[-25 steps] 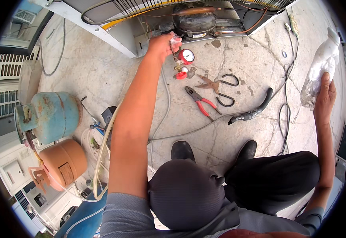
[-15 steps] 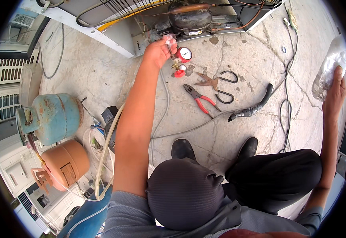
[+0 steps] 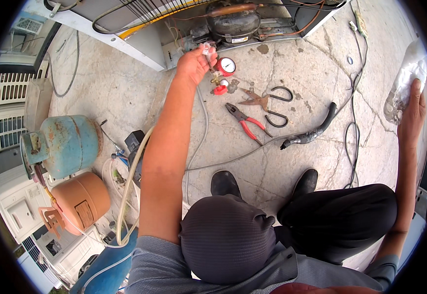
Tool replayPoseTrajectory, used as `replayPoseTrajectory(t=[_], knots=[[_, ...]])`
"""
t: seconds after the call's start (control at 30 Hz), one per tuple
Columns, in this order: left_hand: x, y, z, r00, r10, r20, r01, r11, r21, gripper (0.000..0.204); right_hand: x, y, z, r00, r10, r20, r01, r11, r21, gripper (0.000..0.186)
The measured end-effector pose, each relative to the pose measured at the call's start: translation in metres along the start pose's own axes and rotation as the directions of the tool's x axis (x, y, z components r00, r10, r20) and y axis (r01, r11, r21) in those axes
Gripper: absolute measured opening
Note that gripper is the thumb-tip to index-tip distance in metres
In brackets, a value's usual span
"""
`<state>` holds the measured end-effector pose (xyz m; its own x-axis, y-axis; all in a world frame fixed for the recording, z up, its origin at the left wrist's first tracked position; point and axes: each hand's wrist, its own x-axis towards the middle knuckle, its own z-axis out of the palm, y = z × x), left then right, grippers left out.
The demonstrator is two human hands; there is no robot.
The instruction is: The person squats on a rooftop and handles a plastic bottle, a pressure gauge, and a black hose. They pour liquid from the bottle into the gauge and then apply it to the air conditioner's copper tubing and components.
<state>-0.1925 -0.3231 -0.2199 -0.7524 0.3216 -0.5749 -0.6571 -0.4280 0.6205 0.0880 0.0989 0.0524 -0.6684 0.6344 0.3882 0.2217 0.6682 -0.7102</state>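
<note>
Left hand [image 3: 193, 68] upper centre, arm stretched out, probably to get at the spot by the black compressor [image 3: 234, 24]; fingers curled, pinching a small clear plastic piece [image 3: 206, 49] that sticks out past the fingertips at the top. Red-rimmed gauge [image 3: 226, 66] just right of those fingers; can't tell if they touch its hose. Red valve knob [image 3: 220, 90] below the gauge. Right hand [image 3: 413, 110] far right, thumb on the near face of a crinkled clear plastic bag [image 3: 408, 73], fingers mostly hidden behind, looks pressed together on it; most of the bag rises above the grip, some hangs left. Held up, presumably to keep it off the floor. Snips [image 3: 258, 100] and red-handled pliers [image 3: 238, 115] lie centre frame, likely put there for easy reach. Taped black hose [image 3: 316, 136] lies right of centre, well apart from both hands.
</note>
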Motion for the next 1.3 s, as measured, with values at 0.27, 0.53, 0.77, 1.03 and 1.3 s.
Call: replayPoseTrajectory(t=[0.27,0.53,0.77,1.03,1.3], knots=[[0.009,0.024,0.021,0.998,0.048,0.032,-0.054,0.976,0.209,0.032,0.008,0.014,-0.007,0.995,0.035,0.091,-0.042,0.997,0.070,0.053],[0.007,0.011,0.002,0.991,0.065,-0.118,-0.042,0.982,0.185,0.024,-0.001,-0.003,0.007,0.994,0.077,0.075,-0.089,0.983,0.162,0.052],[-0.025,0.012,-0.012,0.837,0.303,-0.455,-0.219,0.948,0.229,0.016,-0.005,-0.011,0.018,0.987,0.093,0.132,-0.120,0.970,0.211,0.050],[-0.081,-0.050,0.095,0.967,0.147,0.207,-0.245,0.757,0.606,0.019,-0.008,-0.021,0.031,0.951,0.239,0.195,-0.293,0.898,0.328,0.048],[-0.081,-0.085,0.215,0.812,-0.264,0.521,-0.516,0.093,0.851,0.020,-0.009,-0.053,0.023,0.943,0.210,0.257,-0.303,0.858,0.414,0.045]])
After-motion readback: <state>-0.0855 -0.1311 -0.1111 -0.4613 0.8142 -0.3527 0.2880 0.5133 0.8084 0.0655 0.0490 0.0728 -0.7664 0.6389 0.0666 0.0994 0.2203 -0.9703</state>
